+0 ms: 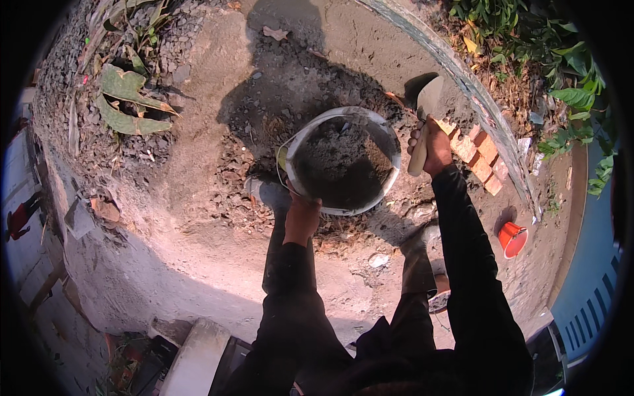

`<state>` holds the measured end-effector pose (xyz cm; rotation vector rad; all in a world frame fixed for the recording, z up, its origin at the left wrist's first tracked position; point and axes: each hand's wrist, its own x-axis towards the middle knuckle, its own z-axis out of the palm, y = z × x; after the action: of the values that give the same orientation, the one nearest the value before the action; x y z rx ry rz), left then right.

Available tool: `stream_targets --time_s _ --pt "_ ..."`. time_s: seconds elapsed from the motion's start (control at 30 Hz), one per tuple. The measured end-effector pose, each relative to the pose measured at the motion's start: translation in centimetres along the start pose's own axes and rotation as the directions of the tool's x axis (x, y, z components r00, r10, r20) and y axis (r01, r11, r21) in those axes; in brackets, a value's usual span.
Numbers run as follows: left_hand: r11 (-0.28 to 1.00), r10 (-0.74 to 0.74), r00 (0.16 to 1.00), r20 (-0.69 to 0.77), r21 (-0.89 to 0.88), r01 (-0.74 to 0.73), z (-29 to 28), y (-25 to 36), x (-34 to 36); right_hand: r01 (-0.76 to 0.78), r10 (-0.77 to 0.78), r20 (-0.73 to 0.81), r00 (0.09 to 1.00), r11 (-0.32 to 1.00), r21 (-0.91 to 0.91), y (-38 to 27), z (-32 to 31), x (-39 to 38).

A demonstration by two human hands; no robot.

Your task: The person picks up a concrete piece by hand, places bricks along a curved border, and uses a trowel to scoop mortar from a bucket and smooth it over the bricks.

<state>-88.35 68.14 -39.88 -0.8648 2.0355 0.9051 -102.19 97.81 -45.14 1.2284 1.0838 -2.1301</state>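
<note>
**Bucket steadied, trowel lifted clear**

The person stands over a round white plastic bucket (pixel 343 162) filled with dark grey mortar mix, which sits on sandy ground at the middle of the view. The left hand (pixel 302 218) is closed over the bucket's rim at about 7 o'clock, holding it steady. At 3 o'clock from the bucket, the right hand (pixel 432 148) is wrapped tight round the pale wooden handle of a steel-bladed trowel (pixel 426 112), whose blade points up toward 12 o'clock, just outside the rim and apart from the mix. Beyond it, a short stack of orange-red bricks (pixel 477 155) lies beside a curved concrete kerb (pixel 462 72).

By the look of it, the step in hand is working the mix. Judging from this, the next move calls for swinging the blade toward 9 o'clock and down into the bucket, with the left-hand grip kept firm.
</note>
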Motion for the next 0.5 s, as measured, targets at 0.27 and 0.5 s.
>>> stream_targets --time_s 0.27,0.5 --pt "0.998 0.06 0.997 0.044 0.029 -0.061 0.0 0.2 0.4 0.065 -0.089 0.24 0.967 0.992 0.107 1.8 27.9 6.0" --pt "0.989 0.141 0.99 0.025 0.034 -0.142 -0.9 -1.7 0.8 0.476 -0.257 0.405 0.878 0.371 -0.797 -0.8 30.0 7.0"
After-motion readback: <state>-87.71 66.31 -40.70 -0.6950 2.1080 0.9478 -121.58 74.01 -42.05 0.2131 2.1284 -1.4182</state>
